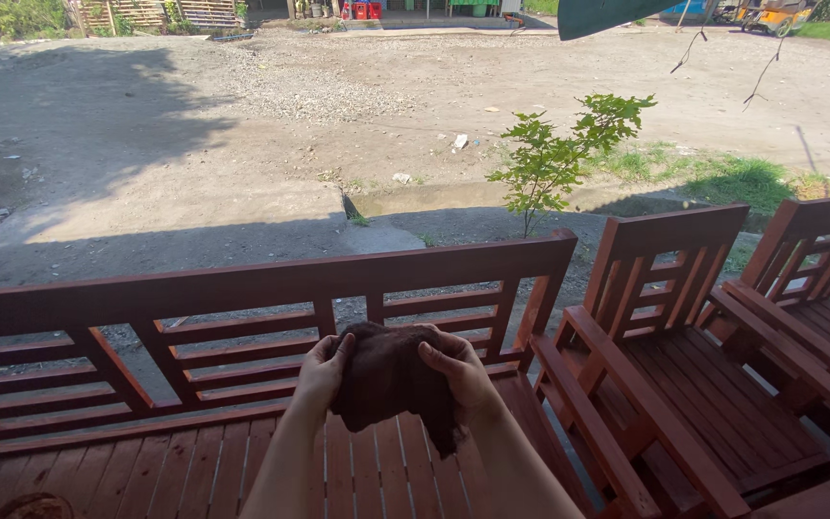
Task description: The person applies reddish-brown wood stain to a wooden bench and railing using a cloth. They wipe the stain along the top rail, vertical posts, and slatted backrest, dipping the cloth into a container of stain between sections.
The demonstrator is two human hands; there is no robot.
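Both of my hands grip a dark brown cloth (388, 380) bunched up between them, held above the seat of a red-brown wooden bench (242, 288). My left hand (321, 373) pinches the cloth's left edge, fingers curled over its top. My right hand (463, 373) clasps the right side, and a corner of the cloth hangs down below it. The cloth sits in front of the bench's slatted backrest.
Two red-brown wooden armchairs (670, 365) (818, 279) stand to the right of the bench. Beyond the bench lie a gravel yard, a concrete gutter and a small green sapling (554, 159). A round dark object (31, 506) lies on the seat at bottom left.
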